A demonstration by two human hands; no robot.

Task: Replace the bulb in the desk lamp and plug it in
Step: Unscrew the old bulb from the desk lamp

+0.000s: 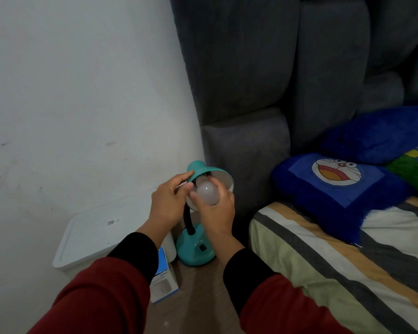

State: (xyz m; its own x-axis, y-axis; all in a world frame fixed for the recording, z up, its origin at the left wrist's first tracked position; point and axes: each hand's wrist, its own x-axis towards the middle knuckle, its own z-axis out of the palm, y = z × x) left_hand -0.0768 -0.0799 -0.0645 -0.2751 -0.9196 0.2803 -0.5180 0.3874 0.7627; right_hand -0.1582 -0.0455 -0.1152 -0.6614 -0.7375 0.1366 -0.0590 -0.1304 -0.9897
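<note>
We're at the bulb step: the right hand (215,208) has its grip wrapped round the bulb (206,194), thumb on the near side, fingers curled over the top, right at the mouth of the shade (211,175). The bulb's base points into the shade, but I can't tell whether it is threaded in the socket or just clear of it. The left hand (168,201) steadies things, its grip closed on the shade's rim and neck, fingertips pinching the near edge.

Whether this bulb is going in or coming out, I can't say. Either way, the next move looks like a twist with the shade kept firm, since the gooseneck (188,220) will likely flex.

The lamp (194,249) stands on the table, at the far edge near the bed (323,249). A bulb box (164,283) lies by the lamp's base. No plug or cord shows, so plugging in is yet to come, I'd judge.
</note>
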